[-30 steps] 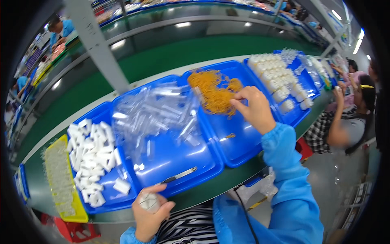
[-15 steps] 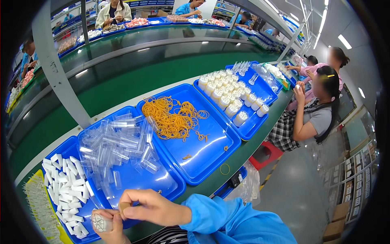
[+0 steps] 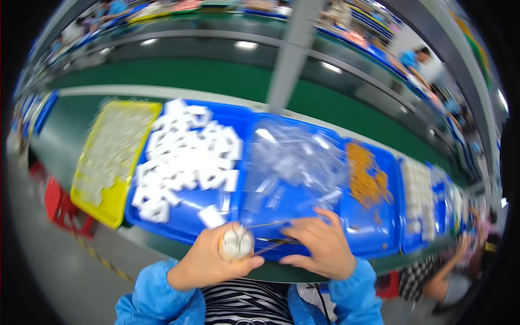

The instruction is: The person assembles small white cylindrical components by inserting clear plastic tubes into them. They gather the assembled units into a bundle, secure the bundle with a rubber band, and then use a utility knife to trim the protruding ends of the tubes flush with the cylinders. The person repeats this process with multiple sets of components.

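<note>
Green belts of an assembly line run across the upper frame, and below them a row of trays fills the middle of the picture, blurred by head motion. Compared with half a second ago the view has swung left: the yellow tray, then cut off at the lower left edge, now sits in full at left, and the orange bands have slid from centre to right of centre. Both hands, then low at the bottom left edge, are now at bottom centre. The left hand is closed around a small clear vial, its round end facing the camera. The right hand, which 1 second ago was reaching into the band pile, is back beside the left, fingers curled; a thin line that looks like a stretched band runs from it to the vial, though blur keeps me from telling exactly how it is pinched. By my reading, a band fetched from the pile is being fitted to the vial. Around them: white pieces heaped in the left blue tray, clear tubes in the middle tray, more white pieces at far right. A grey post crosses the upper centre, and another person's arm shows at lower right. Nothing lies between the 2 hands and the trays.
</note>
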A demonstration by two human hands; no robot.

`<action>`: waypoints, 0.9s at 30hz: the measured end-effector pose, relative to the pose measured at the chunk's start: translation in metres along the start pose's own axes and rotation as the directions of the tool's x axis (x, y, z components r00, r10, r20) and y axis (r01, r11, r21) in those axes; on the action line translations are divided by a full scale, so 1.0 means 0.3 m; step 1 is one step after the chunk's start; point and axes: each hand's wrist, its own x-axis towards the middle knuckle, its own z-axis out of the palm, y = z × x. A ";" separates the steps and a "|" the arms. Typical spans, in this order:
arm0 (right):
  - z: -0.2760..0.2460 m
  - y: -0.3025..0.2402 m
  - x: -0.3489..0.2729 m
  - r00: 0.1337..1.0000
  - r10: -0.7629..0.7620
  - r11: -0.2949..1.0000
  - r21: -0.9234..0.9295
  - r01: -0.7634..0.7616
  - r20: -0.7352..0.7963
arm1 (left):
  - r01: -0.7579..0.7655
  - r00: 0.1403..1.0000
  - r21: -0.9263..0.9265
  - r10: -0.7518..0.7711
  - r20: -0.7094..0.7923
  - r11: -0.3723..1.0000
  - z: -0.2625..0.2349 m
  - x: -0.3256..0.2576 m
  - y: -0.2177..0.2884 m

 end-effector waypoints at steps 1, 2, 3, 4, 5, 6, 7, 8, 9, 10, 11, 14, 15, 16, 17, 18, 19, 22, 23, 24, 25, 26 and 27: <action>-0.013 0.001 -0.028 0.997 0.051 0.999 0.007 -0.051 0.055 | 0.122 0.992 -0.111 -0.123 -0.006 0.986 -0.040 -0.009 0.021; -0.050 0.029 -0.015 0.949 -0.230 0.903 0.410 0.126 0.215 | 0.155 0.978 -0.340 -0.192 -0.077 0.927 -0.059 -0.021 0.004; -0.047 0.013 -0.007 0.913 -0.400 0.672 0.701 0.238 0.074 | 0.153 0.956 -0.552 -0.264 -0.126 0.820 -0.068 -0.024 -0.026; -0.043 0.001 0.006 0.834 -0.547 0.340 0.891 0.299 -0.071 | 0.053 0.964 -0.633 -0.205 -0.171 0.772 -0.072 -0.017 -0.056; -0.030 -0.061 0.000 0.937 -0.276 0.106 0.962 0.251 -0.213 | -0.067 0.944 -0.565 -0.130 -0.302 0.822 -0.047 -0.020 -0.053; -0.016 -0.125 0.001 0.936 0.065 -0.163 0.922 0.352 -0.345 | -0.170 0.910 -0.481 -0.051 -0.412 0.860 -0.004 -0.010 -0.037; -0.010 -0.191 0.000 0.831 0.357 -0.280 0.800 0.531 -0.427 | -0.260 0.863 -0.381 0.037 -0.503 0.887 0.036 -0.006 -0.020; -0.018 -0.177 0.031 0.790 0.498 -0.402 0.711 0.577 -0.359 | -0.345 0.862 -0.250 0.200 -0.466 0.905 0.073 -0.017 -0.022; 0.016 -0.157 0.081 0.745 0.538 -0.038 0.872 0.488 -0.394 | -0.436 0.835 -0.113 0.355 -0.420 0.893 0.098 -0.039 -0.034; 0.057 -0.128 0.126 0.691 0.558 0.346 0.885 0.311 -0.460 | -0.453 0.873 -0.062 0.429 -0.234 0.889 0.115 -0.043 -0.023; 0.098 -0.097 0.145 0.648 0.545 0.655 0.753 0.067 -0.532 | -0.476 0.879 -0.011 0.476 -0.033 0.879 0.132 -0.045 -0.015; 0.140 -0.015 0.121 0.832 0.444 0.379 0.911 0.163 -0.333 | -0.405 0.912 0.019 0.402 0.087 0.914 0.145 -0.069 -0.056; 0.145 -0.016 0.103 0.860 0.367 0.398 0.896 0.198 -0.353 | -0.340 0.940 0.071 0.336 0.066 0.938 0.122 -0.068 -0.055; 0.138 -0.031 0.085 0.883 0.289 0.413 0.880 0.234 -0.370 | -0.452 0.870 0.231 0.483 -0.102 0.862 0.117 -0.051 -0.074; 0.127 -0.056 0.061 0.901 0.211 0.423 0.866 0.265 -0.379 | -0.273 0.946 0.095 0.285 -0.155 0.957 0.105 -0.065 -0.066; 0.093 -0.083 0.050 0.957 0.068 0.616 0.767 0.181 -0.281 | -0.206 0.962 0.166 0.231 -0.146 0.964 0.099 -0.058 -0.066; 0.047 -0.130 0.066 0.975 -0.067 0.849 0.501 0.167 -0.212 | -0.139 0.975 0.236 0.175 -0.139 0.962 0.098 -0.056 -0.070; 0.092 -0.154 0.052 0.972 -0.004 0.918 0.385 0.096 -0.233 | -0.205 0.969 0.387 0.242 -0.051 0.899 0.111 -0.053 -0.079; 0.093 -0.154 0.057 0.984 0.029 0.902 0.428 0.049 -0.174 | -0.214 0.969 0.409 0.246 -0.026 0.887 0.121 -0.053 -0.090; 0.090 -0.152 0.060 0.992 0.060 0.884 0.468 0.000 -0.112 | -0.225 0.968 0.430 0.250 -0.003 0.874 0.131 -0.052 -0.109; 0.086 -0.150 0.062 0.994 0.076 0.879 0.476 -0.032 -0.074 | -0.235 0.967 0.451 0.254 0.019 0.861 0.139 -0.051 -0.119; 0.084 -0.146 0.069 0.996 0.084 0.872 0.486 -0.055 -0.038 | -0.151 0.987 0.423 0.159 0.015 0.893 0.135 -0.052 -0.109; 0.084 -0.144 0.071 0.996 0.091 0.865 0.495 -0.079 -0.001 | -0.168 0.984 0.356 0.180 -0.002 0.919 0.136 -0.046 -0.110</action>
